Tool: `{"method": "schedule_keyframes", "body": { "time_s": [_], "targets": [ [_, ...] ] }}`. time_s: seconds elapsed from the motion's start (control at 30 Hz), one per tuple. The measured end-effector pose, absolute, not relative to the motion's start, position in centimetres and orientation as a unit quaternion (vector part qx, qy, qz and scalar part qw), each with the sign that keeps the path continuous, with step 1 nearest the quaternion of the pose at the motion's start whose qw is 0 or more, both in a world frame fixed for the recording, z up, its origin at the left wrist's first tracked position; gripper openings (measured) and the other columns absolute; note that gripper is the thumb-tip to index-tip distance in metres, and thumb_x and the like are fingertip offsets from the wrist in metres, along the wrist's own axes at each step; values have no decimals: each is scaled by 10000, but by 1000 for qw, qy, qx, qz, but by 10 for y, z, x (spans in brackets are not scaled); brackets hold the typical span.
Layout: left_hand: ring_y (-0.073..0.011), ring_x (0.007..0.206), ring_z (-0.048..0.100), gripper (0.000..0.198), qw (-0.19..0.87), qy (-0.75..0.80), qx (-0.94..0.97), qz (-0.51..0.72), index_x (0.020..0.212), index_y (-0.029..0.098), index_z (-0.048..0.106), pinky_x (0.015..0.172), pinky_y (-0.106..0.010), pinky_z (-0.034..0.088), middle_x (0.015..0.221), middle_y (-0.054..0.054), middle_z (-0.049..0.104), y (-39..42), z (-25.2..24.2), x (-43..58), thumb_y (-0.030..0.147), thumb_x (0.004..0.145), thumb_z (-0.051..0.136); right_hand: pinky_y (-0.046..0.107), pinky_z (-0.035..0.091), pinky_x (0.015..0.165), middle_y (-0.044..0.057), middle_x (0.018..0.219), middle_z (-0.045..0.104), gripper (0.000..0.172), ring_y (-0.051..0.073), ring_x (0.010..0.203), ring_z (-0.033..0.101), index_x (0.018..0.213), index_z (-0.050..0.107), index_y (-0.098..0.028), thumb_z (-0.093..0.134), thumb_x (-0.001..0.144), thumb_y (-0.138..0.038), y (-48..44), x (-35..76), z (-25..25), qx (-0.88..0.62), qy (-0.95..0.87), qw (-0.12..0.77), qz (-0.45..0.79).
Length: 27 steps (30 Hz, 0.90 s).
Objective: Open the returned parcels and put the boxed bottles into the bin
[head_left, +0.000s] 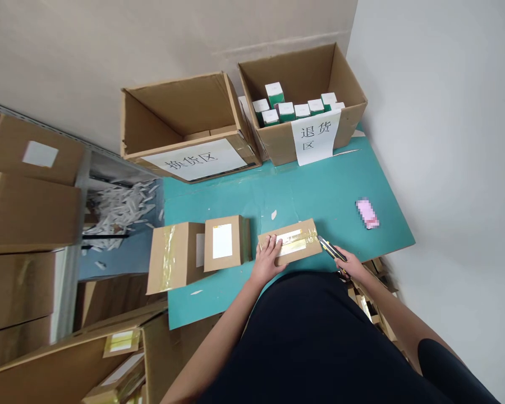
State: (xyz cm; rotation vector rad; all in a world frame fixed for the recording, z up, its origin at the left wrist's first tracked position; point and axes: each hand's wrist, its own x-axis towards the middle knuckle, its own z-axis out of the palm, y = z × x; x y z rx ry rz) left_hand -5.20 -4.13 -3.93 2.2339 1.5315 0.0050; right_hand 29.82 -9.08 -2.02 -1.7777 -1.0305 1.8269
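Note:
A small taped cardboard parcel with a white label lies near the front edge of the teal table. My left hand rests flat on the parcel's left end, fingers spread. My right hand grips a black and yellow utility knife. The knife's blade tip touches the parcel's right end.
Two more taped parcels sit to the left. At the back stand an open carton and another carton holding several green and white boxes. A pink item lies at the right. Stacked cartons fill the left.

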Motion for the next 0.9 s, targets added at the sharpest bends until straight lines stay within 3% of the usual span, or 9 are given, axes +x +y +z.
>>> {"method": "schedule_keyframes", "body": {
  "time_s": [0.37, 0.67, 0.9],
  "targets": [
    [-360, 1548, 181, 926, 211, 550, 808, -2, 1602, 250, 268, 1234, -593, 146, 1666, -133, 240, -40, -38, -52, 438, 813, 714, 196, 378, 386, -35, 672, 587, 662, 83, 421, 466, 1491, 491, -230, 628, 849, -320, -70, 321, -2, -626, -418, 136, 644],
    [-365, 1548, 177, 927, 213, 545, 811, -10, 1600, 242, 272, 1226, -606, 163, 1665, -140, 244, -40, -39, -52, 438, 811, 717, 205, 427, 437, -48, 658, 588, 706, 94, 448, 486, 1531, 426, -225, 600, 858, -347, -98, 315, -10, -631, -389, 147, 655],
    [-361, 1550, 171, 944, 208, 540, 815, -6, 1608, 246, 249, 1228, -599, 163, 1667, -139, 239, -39, -40, -54, 445, 815, 721, 206, 403, 412, -40, 657, 599, 731, 107, 448, 496, 1504, 469, -242, 645, 814, -406, -103, 320, -4, -624, -390, 155, 659]
  ]
}}
